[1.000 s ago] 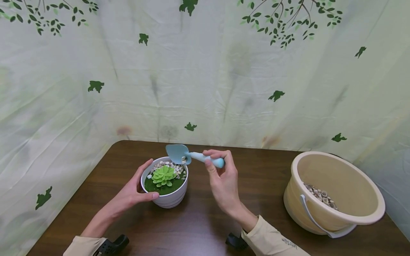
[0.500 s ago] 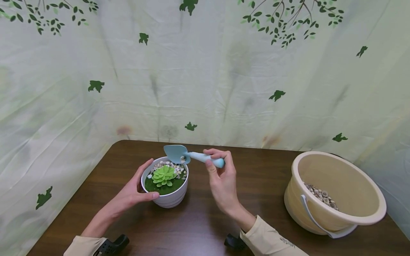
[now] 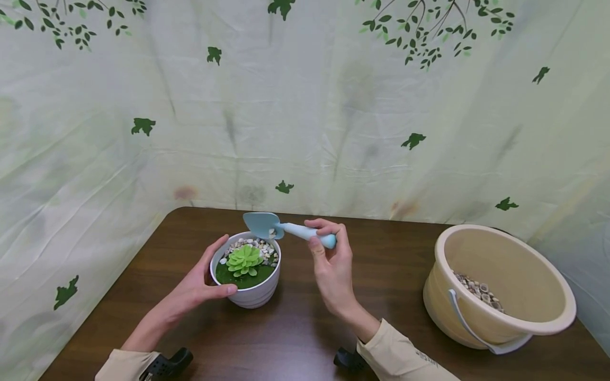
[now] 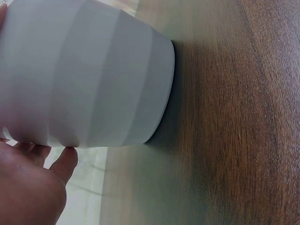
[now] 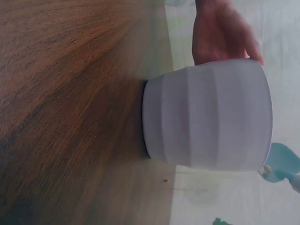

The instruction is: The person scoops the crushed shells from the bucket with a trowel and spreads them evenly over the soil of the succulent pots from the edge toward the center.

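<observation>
Pebbles (image 3: pixel 251 246) tip best with the trowel (image 3: pixel 263 224) low over the pot (image 3: pixel 248 294). Right hand (image 3: pixel 333 270) pinches its handle; left hand (image 3: pixel 197 288) cups the pot near the tabletop's (image 3: pixel 305 328) back edge.

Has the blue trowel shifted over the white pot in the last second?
Yes, slightly. The trowel blade has edged left and a touch up against the white pot rim, held by the right hand.

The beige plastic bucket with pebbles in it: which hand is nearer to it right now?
Right. The right hand holds the light blue trowel between the white ribbed pot and the beige plastic bucket. The left hand holds that pot's far side, farther from the bucket.
</observation>
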Available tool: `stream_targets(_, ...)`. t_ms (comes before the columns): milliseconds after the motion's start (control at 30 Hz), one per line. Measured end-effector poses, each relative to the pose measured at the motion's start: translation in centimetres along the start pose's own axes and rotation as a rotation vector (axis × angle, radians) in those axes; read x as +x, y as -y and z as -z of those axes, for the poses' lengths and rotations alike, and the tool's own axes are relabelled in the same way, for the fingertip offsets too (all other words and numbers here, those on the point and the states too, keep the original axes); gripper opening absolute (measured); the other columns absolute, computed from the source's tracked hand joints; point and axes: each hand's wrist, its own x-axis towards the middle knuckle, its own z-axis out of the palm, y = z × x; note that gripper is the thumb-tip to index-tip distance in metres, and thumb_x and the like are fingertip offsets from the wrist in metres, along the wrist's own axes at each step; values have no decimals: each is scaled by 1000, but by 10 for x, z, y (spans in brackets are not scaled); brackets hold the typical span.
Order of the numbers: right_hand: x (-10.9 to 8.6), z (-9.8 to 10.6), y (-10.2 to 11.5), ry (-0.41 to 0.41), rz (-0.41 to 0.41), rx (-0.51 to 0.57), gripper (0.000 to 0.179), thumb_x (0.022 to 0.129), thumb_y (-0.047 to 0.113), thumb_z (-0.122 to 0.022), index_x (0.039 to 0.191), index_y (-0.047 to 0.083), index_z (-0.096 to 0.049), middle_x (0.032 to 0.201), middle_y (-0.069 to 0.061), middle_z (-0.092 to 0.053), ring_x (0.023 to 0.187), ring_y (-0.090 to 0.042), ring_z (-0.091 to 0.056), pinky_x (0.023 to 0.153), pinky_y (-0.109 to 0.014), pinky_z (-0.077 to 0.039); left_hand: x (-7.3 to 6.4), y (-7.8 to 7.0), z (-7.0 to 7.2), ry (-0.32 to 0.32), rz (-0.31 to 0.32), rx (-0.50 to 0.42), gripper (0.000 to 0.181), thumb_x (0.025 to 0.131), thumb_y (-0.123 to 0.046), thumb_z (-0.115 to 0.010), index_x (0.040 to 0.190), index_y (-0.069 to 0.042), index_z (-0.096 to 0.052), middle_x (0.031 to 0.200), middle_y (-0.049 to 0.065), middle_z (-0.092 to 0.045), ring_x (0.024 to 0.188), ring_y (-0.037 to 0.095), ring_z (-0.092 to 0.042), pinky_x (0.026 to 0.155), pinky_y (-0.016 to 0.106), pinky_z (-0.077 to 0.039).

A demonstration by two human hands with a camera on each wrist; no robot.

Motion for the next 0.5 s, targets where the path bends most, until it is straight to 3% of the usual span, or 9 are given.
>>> stream_targets(500,1,1,0,23,-5,21,12,98,-2,-55,107,-4,-47,123,-18,-60,115,-34,-56,95,-34,-47,-2,-4,-1,7,-4,-6,96,83,-14,-75,157,-20,-14,155,19,-18,134,38,-29,90,21,-42)
